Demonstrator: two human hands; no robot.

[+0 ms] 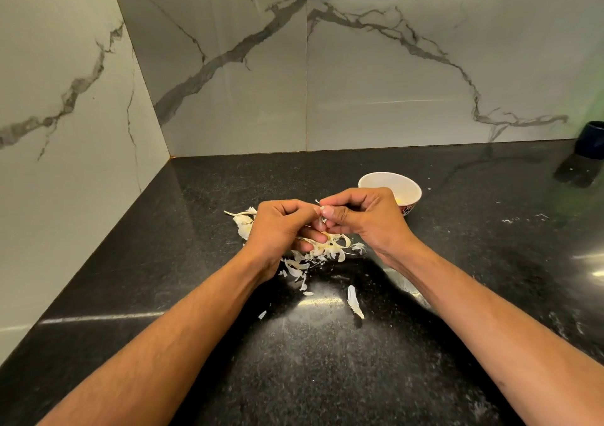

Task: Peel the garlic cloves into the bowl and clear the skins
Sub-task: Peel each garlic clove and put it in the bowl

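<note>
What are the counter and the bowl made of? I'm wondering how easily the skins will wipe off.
The countertop looks like polished black speckled granite: it mirrors the lights and wall veins. The bowl seems glazed ceramic, smooth white inside and patterned outside, though melamine is possible. The garlic skins look dry and papery.

Black speckled countertop (327,360), white marble-look wall tiles (376,75) with grey veins, and 1 dark container (590,139) far right.
</note>
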